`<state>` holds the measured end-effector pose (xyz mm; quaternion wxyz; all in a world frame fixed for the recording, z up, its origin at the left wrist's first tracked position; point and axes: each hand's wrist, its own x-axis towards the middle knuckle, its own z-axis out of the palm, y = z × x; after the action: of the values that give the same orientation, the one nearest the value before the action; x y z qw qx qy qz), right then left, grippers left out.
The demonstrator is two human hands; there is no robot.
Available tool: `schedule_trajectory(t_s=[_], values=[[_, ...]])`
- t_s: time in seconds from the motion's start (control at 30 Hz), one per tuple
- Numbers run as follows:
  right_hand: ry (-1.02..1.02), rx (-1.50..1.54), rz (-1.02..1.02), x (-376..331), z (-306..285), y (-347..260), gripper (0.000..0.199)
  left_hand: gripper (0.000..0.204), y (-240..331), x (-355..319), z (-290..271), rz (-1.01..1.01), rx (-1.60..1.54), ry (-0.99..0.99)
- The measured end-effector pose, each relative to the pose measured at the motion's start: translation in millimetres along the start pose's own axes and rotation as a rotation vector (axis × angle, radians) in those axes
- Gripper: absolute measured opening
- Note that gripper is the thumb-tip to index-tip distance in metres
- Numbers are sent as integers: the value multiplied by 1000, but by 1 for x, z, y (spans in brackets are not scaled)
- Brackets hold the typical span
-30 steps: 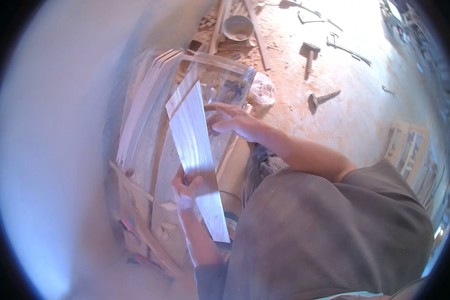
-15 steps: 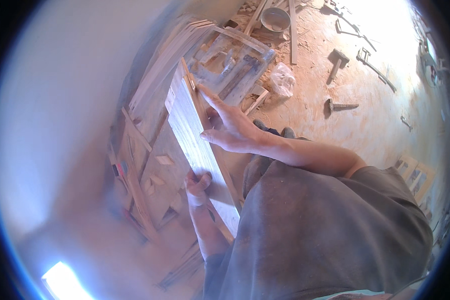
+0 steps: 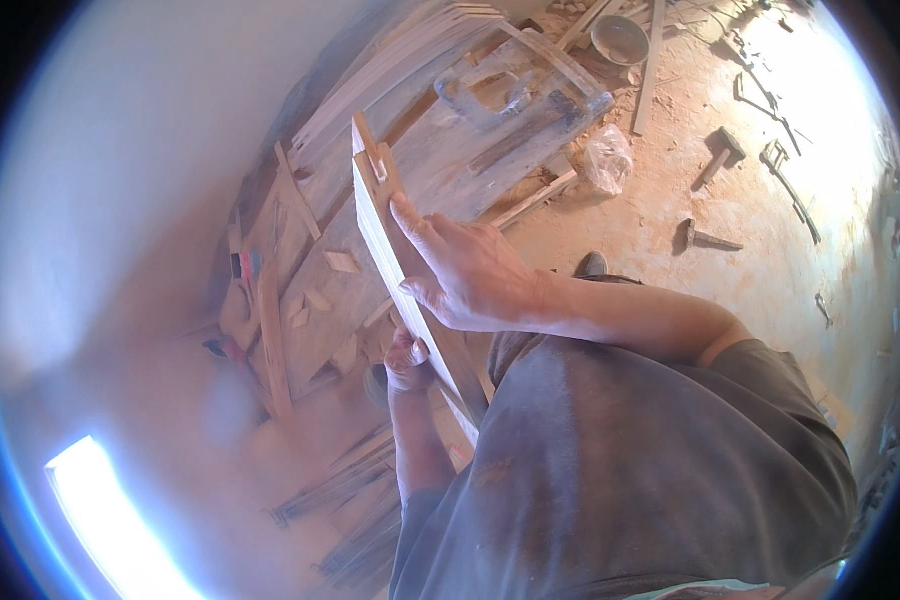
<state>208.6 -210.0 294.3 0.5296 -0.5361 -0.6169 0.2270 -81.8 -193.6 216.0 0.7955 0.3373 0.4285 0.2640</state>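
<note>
Both of my hands hold a long wooden board [image 3: 454, 368], tilted with its narrow brown edge turned up and its pale face on the left. The near end rests by my dark shirt. At the far end a slot or notch shows, with a small pale piece in it. My left hand [image 3: 407, 362] grips the lower part, its thumb on the pale face and its fingers mostly hidden behind. My right hand [image 3: 480, 275] is closed over the upper edge, the index finger stretched along it and the thumb against the pale side.
Beyond the board lies a low worktable [image 3: 530, 135] beside stacked wood strips [image 3: 390, 75]. To the right on the dusty floor are a mallet [image 3: 720, 160], a hammer [image 3: 705, 238], a clear plastic bag [image 3: 608, 160] and a bucket [image 3: 620, 42]. Offcuts [image 3: 342, 262] lie to the left.
The board has turned so its brown edge faces up more and less of the pale face shows. My right hand has shifted slightly right and down with it. The view has swung left.
</note>
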Motion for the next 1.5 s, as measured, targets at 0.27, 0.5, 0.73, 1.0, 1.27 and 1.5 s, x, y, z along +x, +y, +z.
schedule_trajectory(t_s=[0.27,0.5,0.73,1.0,1.27,1.5], values=[[-117,-47,-51,17,47,2,107,76,-39,-6,-78,22,23,-1],[-207,-109,-90,43,110,9,104,70,-33,10,-117,7,-184,-72],[-273,98,217,76,213,30,101,61,50,44,-180,-63,52,123],[79,561,918,97,329,82,85,62,125,132,-245,48,657,-2],[176,779,1076,107,336,103,51,90,173,104,-234,48,1277,178],[167,933,1113,95,340,143,48,101,149,66,-258,97,1479,242]])
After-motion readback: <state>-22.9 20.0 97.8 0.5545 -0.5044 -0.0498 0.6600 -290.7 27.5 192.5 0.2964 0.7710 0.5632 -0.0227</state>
